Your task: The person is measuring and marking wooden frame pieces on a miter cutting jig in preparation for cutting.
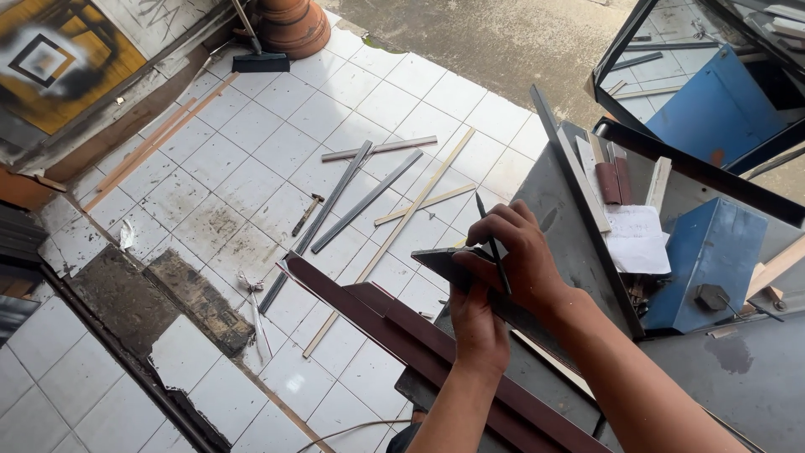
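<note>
While gripping pencil [495, 247], steadying hands [511, 260].

Right hand [520, 252] grips pencil [493, 243]; left hand [480, 323] steadies maroon metal profile [394, 323] on workbench [738, 377].

Tiled workshop floor in daylight, bit of a mess

White floor tiles [277, 126] are grubby and scuffed, with a broken patch [159, 294] at the left where dark bare ground shows. Loose metal strips [352, 197] and thin wooden slats [423, 201] lie scattered across the tiles, a small hammer [306, 214] beside them. At the top a terracotta pot [293, 25] stands on the tile edge just beside a black squeegee [260, 60], with bare concrete ground [486, 42] beyond. Top left is a yellow painted panel [59, 59] with a black-and-white square pattern. On the right sits a grey metal bench [738, 369] with a blue metal box [708, 252] and a sheet of paper [633, 239] on it.
</note>
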